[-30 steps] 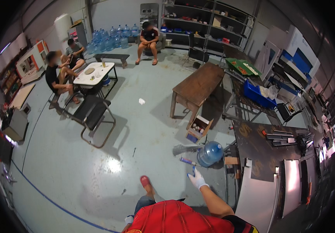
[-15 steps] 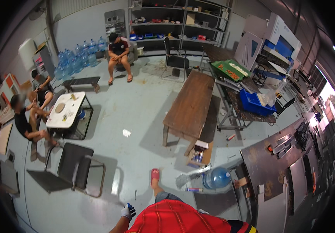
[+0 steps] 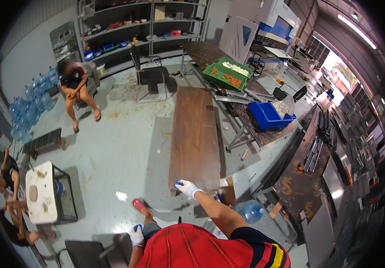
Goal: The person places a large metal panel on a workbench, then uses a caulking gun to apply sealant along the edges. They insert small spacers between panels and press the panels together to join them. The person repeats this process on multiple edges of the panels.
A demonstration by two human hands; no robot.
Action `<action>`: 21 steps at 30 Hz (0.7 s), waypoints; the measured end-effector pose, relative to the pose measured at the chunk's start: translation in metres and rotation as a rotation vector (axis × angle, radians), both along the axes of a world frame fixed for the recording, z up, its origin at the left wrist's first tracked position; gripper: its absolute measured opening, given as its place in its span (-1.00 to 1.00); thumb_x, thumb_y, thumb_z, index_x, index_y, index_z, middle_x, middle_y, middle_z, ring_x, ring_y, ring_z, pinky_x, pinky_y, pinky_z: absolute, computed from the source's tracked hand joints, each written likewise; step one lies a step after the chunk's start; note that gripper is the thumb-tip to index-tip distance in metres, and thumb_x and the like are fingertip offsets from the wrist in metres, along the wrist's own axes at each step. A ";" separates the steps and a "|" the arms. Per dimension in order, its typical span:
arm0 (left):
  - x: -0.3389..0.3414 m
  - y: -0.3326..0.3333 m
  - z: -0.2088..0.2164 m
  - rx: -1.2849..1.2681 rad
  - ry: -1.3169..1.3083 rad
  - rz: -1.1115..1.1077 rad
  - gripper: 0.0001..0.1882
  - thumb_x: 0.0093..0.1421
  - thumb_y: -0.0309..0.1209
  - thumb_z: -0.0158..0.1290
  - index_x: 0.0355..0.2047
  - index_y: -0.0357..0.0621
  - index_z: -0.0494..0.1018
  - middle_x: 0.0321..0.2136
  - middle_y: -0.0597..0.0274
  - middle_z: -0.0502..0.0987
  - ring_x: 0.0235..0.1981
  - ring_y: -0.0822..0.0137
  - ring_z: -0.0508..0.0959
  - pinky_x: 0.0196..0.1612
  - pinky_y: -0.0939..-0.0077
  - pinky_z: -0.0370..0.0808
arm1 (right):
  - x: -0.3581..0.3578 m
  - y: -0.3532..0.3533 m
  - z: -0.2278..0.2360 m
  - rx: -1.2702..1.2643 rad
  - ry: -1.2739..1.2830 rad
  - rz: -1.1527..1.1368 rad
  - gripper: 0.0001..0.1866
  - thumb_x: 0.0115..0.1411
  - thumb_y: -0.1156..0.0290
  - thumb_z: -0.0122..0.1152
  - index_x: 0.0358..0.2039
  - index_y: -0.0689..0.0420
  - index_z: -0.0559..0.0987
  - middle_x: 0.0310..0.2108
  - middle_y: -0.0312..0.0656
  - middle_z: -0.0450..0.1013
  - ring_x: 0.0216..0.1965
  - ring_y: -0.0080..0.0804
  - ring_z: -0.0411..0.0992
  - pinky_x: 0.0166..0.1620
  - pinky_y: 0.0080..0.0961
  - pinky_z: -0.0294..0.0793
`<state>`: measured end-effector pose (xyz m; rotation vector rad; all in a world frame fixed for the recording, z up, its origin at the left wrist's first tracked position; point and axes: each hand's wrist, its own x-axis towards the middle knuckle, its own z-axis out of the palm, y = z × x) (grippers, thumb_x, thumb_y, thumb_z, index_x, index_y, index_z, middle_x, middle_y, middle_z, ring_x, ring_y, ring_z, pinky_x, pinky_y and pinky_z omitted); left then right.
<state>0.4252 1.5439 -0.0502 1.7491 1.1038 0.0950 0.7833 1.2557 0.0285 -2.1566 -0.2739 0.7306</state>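
Note:
My right hand, in a white work glove with blue fingertips, reaches forward to the near end of a long brown wooden table. Its fingers point left across the tabletop edge, and nothing shows in them. Whether the palm presses on the wood is hard to make out. My left hand, gloved alike, hangs low beside my left leg. Its fingers are loosely apart and hold nothing. Partly behind my right forearm, a cardboard box stands by the table's near end. A large blue water bottle lies right of that forearm.
Behind the table on the right, a dark workbench carries a green tray and a blue bin. Metal strips lie on another bench. A black chair stands beyond. Seated people, a white table and another chair are left.
My view has turned right and come closer to the wooden table. My right hand has come up from beside my body to the table's near end. My left hand stays low.

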 end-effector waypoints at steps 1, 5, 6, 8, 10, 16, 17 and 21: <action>0.027 0.022 -0.010 0.018 0.171 -0.044 -0.54 0.41 -0.08 0.13 0.00 -0.27 0.66 -0.04 -0.25 0.69 0.05 -0.09 0.68 0.11 0.13 0.58 | 0.027 0.023 0.001 0.013 -0.058 -0.040 -0.44 0.42 0.04 0.25 0.25 0.17 0.59 0.21 0.00 0.59 0.24 -0.16 0.54 0.28 -0.36 0.47; 0.147 0.133 -0.011 -0.140 -0.170 -0.386 -0.58 0.47 -0.19 0.10 -0.14 -0.38 0.69 -0.20 -0.07 0.76 -0.16 0.06 0.73 -0.02 0.26 0.63 | 0.096 0.055 -0.048 0.099 0.095 -0.274 -0.46 0.41 -0.04 0.18 0.18 0.10 0.62 0.13 0.04 0.61 0.19 0.06 0.54 0.21 -0.18 0.53; 0.177 0.159 0.002 -0.134 -0.184 -0.412 -0.60 0.48 -0.22 0.09 -0.15 -0.39 0.69 -0.22 -0.03 0.76 -0.23 0.17 0.73 -0.08 0.29 0.64 | 0.095 0.052 -0.064 0.090 0.157 -0.348 -0.45 0.40 -0.06 0.19 0.16 0.10 0.64 0.04 0.03 0.63 0.07 -0.04 0.59 0.10 -0.21 0.57; 0.239 0.203 0.033 -0.253 -0.064 -0.307 -0.64 0.48 -0.29 0.13 -0.32 -0.37 0.69 -0.40 0.05 0.74 -0.44 0.32 0.67 -0.25 0.35 0.63 | 0.092 0.048 -0.092 -0.187 0.180 -0.434 -0.44 0.39 -0.10 0.22 0.13 0.11 0.68 -0.14 0.00 0.67 -0.18 -0.22 0.67 -0.12 -0.27 0.66; 0.304 0.240 0.064 -0.250 0.029 -0.322 -0.59 0.47 -0.26 0.15 -0.43 -0.35 0.67 -0.53 0.11 0.70 -0.51 0.34 0.65 -0.34 0.38 0.61 | 0.083 0.039 -0.108 -0.392 0.217 -0.235 -0.45 0.37 -0.11 0.23 0.04 0.11 0.74 -0.36 -0.09 0.67 -0.42 -0.30 0.58 -0.32 -0.25 0.55; 0.456 0.298 0.097 -0.065 0.222 -0.461 -0.64 0.38 -0.18 0.23 -0.40 -0.26 0.63 -0.60 0.09 0.64 -0.65 0.27 0.61 -0.48 0.33 0.59 | 0.058 0.049 -0.153 -0.301 0.605 -0.451 -0.46 0.43 -0.10 0.18 0.08 0.11 0.72 -0.21 -0.13 0.69 -0.29 -0.35 0.58 -0.23 -0.25 0.55; 0.485 0.305 0.095 0.101 0.275 -0.627 -0.63 0.37 -0.14 0.23 -0.36 -0.25 0.64 -0.54 0.09 0.69 -0.62 0.26 0.65 -0.42 0.24 0.63 | 0.060 0.059 -0.167 -0.283 0.647 -0.520 -0.48 0.44 -0.06 0.11 0.11 0.07 0.68 -0.11 -0.07 0.68 -0.20 -0.21 0.62 -0.13 -0.19 0.57; 0.622 0.283 0.075 0.031 0.301 -0.840 -0.64 0.36 -0.12 0.23 -0.19 -0.21 0.68 -0.36 0.07 0.75 -0.40 0.32 0.72 -0.25 0.30 0.64 | 0.096 0.095 -0.211 -0.373 0.586 -0.243 -0.43 0.44 -0.10 0.06 0.19 0.06 0.63 0.11 -0.01 0.62 0.11 -0.10 0.59 0.16 -0.14 0.52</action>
